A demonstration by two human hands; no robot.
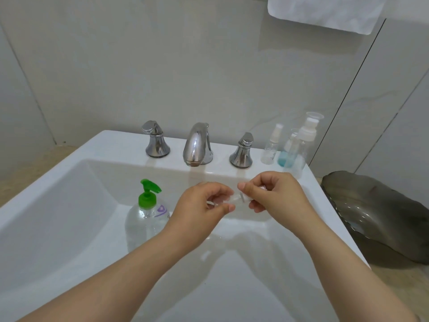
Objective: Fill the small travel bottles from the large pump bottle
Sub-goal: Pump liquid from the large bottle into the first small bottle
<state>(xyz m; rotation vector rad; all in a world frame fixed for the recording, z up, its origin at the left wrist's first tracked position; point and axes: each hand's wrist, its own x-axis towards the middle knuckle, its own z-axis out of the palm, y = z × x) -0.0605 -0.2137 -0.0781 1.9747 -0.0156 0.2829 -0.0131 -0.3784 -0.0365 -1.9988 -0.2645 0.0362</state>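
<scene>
Travel bottle [234, 199] between left hand [203, 206], right hand [272, 194]

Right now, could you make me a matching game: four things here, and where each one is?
Things:
1 pump bottle
2 small clear bottle
3 tap
4 towel

Places:
A hanging at top right
B held by the left hand and right hand
C standing in the sink
D on the sink's back edge

Pairs: 1-C, 2-B, 3-D, 4-A
</scene>
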